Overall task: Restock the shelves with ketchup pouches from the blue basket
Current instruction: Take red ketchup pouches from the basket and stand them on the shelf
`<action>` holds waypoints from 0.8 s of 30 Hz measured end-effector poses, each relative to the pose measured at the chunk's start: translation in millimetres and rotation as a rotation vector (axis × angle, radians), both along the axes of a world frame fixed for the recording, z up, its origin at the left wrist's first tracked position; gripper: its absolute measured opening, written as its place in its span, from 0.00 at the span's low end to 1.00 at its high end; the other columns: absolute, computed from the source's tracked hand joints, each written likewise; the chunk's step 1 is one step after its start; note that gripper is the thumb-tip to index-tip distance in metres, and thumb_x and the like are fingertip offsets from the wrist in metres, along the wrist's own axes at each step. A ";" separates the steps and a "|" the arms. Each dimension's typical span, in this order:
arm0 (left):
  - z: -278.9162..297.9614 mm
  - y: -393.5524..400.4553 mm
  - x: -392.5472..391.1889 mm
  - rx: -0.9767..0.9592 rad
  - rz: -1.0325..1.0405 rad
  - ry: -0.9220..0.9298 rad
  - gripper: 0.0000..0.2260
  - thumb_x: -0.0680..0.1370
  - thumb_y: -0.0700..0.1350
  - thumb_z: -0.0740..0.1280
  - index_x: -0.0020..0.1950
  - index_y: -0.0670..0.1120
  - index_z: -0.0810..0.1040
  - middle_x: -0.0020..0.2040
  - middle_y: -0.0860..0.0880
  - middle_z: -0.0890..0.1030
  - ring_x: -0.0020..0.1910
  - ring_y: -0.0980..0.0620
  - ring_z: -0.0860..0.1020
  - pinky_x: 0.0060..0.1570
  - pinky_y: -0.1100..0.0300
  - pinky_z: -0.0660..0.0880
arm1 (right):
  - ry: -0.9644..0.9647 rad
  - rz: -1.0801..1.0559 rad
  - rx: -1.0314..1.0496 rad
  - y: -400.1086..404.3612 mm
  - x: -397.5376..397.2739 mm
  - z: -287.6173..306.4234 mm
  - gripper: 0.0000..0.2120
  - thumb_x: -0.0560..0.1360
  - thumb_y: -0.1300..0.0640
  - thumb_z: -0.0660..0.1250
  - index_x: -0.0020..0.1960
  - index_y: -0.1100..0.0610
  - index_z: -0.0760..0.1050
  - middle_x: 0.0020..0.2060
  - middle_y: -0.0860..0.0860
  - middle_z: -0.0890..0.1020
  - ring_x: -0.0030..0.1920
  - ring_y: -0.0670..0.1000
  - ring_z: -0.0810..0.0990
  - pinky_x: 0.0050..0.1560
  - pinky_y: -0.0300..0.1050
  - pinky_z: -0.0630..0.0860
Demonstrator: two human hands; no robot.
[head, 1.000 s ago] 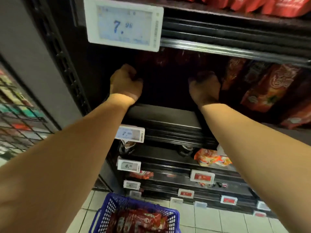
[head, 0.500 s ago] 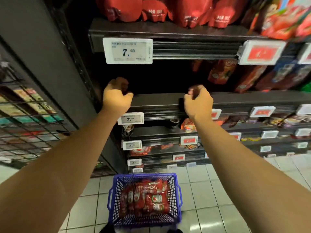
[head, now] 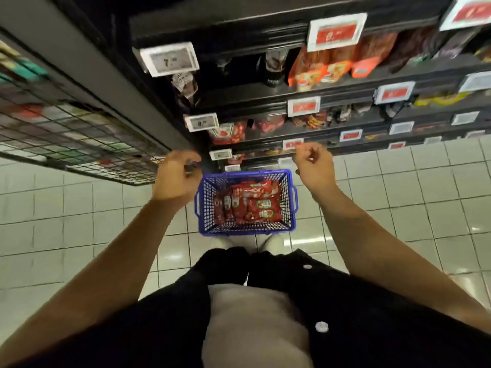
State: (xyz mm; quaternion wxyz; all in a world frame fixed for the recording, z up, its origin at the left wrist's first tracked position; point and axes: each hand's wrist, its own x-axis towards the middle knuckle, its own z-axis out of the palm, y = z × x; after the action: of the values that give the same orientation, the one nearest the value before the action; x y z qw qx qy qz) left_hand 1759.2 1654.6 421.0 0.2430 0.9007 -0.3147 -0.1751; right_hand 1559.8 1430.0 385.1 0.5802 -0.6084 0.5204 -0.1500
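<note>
A blue basket (head: 289, 205) stands on the tiled floor in front of my feet, with several red ketchup pouches (head: 249, 204) lying inside. My left hand (head: 176, 176) hovers above the basket's left rim, fingers loosely curled, holding nothing. Above the right rim is my right hand (head: 313, 166), also loosely curled and empty. Dark shelves (head: 265, 94) with white and red price tags rise beyond the basket; red pouches (head: 228, 132) sit on a lower shelf by a white tag.
A black wire rack (head: 79, 144) with packaged goods juts out at the left. Orange packets (head: 318, 67) and dark bottles (head: 275, 67) fill an upper shelf. Pale floor tiles (head: 398, 195) spread on both sides of the basket. My dark open shirt fills the bottom of the view.
Both hands came away from the upper shelf and dropped to just above the basket. My view tilted down from the shelf to the floor and basket.
</note>
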 end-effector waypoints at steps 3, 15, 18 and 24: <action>-48.5 20.5 -26.3 0.347 0.059 0.295 0.12 0.78 0.42 0.69 0.61 0.46 0.80 0.59 0.46 0.82 0.59 0.44 0.79 0.54 0.61 0.70 | 0.185 0.027 0.195 17.0 -38.7 -58.4 0.06 0.75 0.60 0.70 0.49 0.62 0.80 0.44 0.53 0.83 0.44 0.53 0.82 0.52 0.60 0.82; -204.1 46.8 -38.2 0.778 0.017 0.621 0.08 0.76 0.44 0.70 0.55 0.47 0.78 0.54 0.44 0.82 0.53 0.43 0.81 0.57 0.51 0.78 | 0.251 -0.247 0.634 81.4 -59.8 -177.4 0.07 0.72 0.54 0.75 0.46 0.51 0.78 0.46 0.53 0.83 0.44 0.54 0.83 0.39 0.49 0.81; -278.9 40.0 -17.6 0.820 -0.038 0.607 0.11 0.77 0.45 0.70 0.58 0.45 0.78 0.56 0.42 0.81 0.55 0.41 0.80 0.57 0.49 0.77 | 0.261 -0.316 0.720 96.1 -43.6 -246.0 0.05 0.74 0.57 0.71 0.50 0.51 0.79 0.51 0.57 0.83 0.50 0.58 0.83 0.46 0.54 0.83; -425.9 30.7 7.5 0.844 -0.077 0.642 0.07 0.73 0.44 0.70 0.46 0.43 0.74 0.42 0.39 0.79 0.43 0.38 0.78 0.39 0.55 0.78 | 0.278 -0.371 0.866 117.5 5.3 -387.3 0.06 0.77 0.55 0.69 0.52 0.56 0.76 0.39 0.51 0.79 0.38 0.52 0.79 0.46 0.53 0.83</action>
State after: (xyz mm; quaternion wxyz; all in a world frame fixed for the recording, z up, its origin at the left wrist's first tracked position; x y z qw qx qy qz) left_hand 1766.7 1685.3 -4.8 -0.0630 0.8089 -0.1596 -0.5623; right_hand 1565.1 1547.5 -2.2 0.6684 -0.2227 0.7070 0.0623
